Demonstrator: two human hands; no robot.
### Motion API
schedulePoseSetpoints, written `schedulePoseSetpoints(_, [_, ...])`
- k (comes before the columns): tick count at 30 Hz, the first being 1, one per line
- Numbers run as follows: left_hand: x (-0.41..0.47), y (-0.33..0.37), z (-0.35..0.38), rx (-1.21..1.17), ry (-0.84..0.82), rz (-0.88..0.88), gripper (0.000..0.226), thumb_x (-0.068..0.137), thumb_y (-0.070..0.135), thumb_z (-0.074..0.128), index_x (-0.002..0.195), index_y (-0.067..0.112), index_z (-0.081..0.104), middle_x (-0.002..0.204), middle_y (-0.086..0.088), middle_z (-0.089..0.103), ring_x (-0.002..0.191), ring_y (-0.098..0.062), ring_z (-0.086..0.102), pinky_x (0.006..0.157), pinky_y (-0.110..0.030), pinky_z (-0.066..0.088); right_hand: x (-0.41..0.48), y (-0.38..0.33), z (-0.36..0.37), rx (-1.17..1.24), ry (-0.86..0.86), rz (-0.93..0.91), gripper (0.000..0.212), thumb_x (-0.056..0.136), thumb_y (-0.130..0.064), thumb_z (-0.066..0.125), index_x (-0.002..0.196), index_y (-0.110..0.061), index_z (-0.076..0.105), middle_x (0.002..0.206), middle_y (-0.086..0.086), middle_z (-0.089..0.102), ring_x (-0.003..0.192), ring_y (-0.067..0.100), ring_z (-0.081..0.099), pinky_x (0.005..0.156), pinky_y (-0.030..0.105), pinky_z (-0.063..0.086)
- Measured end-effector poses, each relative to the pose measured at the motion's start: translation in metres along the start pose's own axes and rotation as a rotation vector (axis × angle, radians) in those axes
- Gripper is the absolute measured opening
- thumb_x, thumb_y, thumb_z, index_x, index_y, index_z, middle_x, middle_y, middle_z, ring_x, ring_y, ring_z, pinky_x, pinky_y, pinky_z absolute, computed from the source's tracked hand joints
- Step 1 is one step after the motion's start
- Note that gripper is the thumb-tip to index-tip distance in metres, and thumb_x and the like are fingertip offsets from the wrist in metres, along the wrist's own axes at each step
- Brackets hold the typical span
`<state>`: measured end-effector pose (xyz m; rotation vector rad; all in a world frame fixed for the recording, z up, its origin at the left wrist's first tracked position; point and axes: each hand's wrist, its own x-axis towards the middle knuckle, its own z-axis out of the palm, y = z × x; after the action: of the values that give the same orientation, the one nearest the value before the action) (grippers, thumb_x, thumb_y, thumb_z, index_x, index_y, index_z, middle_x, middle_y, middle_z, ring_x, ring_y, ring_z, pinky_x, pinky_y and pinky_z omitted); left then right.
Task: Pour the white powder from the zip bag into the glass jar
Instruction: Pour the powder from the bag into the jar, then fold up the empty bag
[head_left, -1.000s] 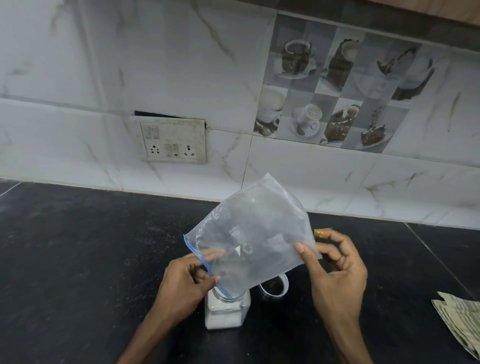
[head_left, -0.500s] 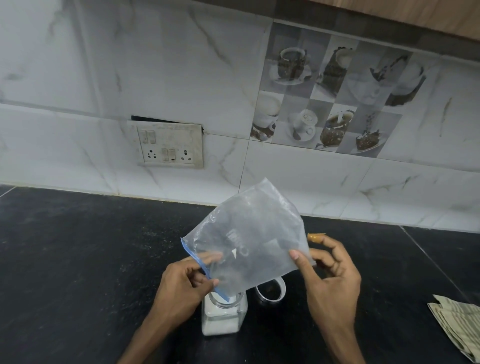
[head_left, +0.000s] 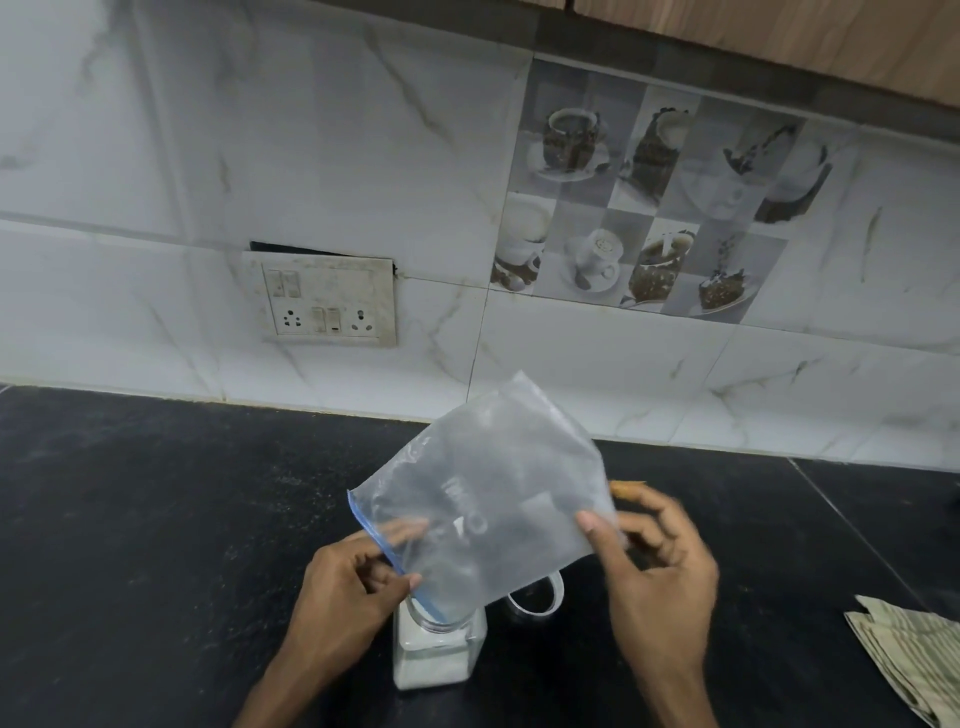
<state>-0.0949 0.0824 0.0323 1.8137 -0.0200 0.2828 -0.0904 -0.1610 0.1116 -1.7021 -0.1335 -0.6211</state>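
Note:
A clear zip bag (head_left: 493, 499) with a blue zip strip hangs tilted, its mouth down over the glass jar (head_left: 439, 657). The square jar stands on the black counter (head_left: 156, 519) and holds white powder in its lower part. The bag looks nearly empty, with only a white film inside. My left hand (head_left: 348, 587) pinches the bag's zip edge just above the jar mouth. My right hand (head_left: 654, 571) pinches the bag's right edge between thumb and fingers; it is blurred.
The jar's clear lid (head_left: 535, 597) lies on the counter just right of the jar. A small orange object (head_left: 626, 487) peeks out behind my right fingers. A folded striped cloth (head_left: 909, 660) lies at the right edge. The tiled wall with a switch plate (head_left: 322, 301) backs the counter.
The view has tipped slightly so the scene sits lower in frame. Both hands and the bag keep nearly the same pose over the jar; the right hand shifts a little.

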Motion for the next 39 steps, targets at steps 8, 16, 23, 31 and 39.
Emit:
schedulePoseSetpoints(8, [0.0,0.001,0.002,-0.021,0.014,0.006,0.067,0.072,-0.005,0.085,0.098,0.055,0.073,0.078,0.022,0.075,0.05,0.003,0.051,0.056,-0.012,0.049,0.005,-0.001,-0.005,0.023,0.046,0.012,0.039,0.069,-0.031,0.082,0.103,-0.039,0.065,0.075,-0.004,0.078,0.066,0.007,0.071,0.066,0.011,0.052])
schedulePoseSetpoints(16, [0.003,0.028,-0.006,-0.099,0.079,0.09,0.056,0.077,-0.012,0.078,0.095,0.041,0.078,0.105,0.018,0.078,0.056,0.002,0.058,0.059,-0.011,0.052,0.009,0.012,-0.013,0.044,0.063,0.103,0.04,0.078,-0.012,0.083,0.108,-0.032,0.064,0.08,0.0,0.079,0.072,0.013,0.074,0.067,0.015,0.055])
schedulePoseSetpoints(23, [0.022,0.086,-0.027,-0.041,0.209,0.341,0.027,0.078,0.02,0.072,0.102,0.033,0.076,0.105,0.035,0.071,0.106,0.012,0.065,0.087,-0.002,0.047,0.007,0.025,-0.003,0.111,-0.043,0.237,0.043,0.079,-0.004,0.081,0.114,-0.02,0.063,0.086,0.006,0.079,0.083,0.024,0.075,0.073,0.018,0.056])
schedulePoseSetpoints(31, [0.039,0.107,-0.043,0.181,0.242,0.562,0.022,0.083,0.02,0.076,0.104,0.023,0.073,0.102,0.019,0.072,0.098,-0.006,0.063,0.088,-0.019,0.051,0.012,0.023,0.0,0.1,-0.012,0.232,0.05,0.076,-0.002,0.083,0.112,-0.029,0.061,0.097,0.002,0.076,0.081,0.016,0.071,0.069,0.017,0.055])
schedulePoseSetpoints(39, [0.036,0.131,-0.042,0.408,0.258,0.703,0.027,0.081,0.027,0.059,0.098,0.02,0.078,0.105,0.029,0.062,0.093,-0.007,0.056,0.092,-0.043,0.042,0.013,-0.004,0.017,-0.177,-0.253,0.018,0.078,0.06,-0.035,0.09,0.131,-0.033,0.057,0.131,-0.02,0.061,0.121,0.0,0.056,0.088,0.02,0.051])
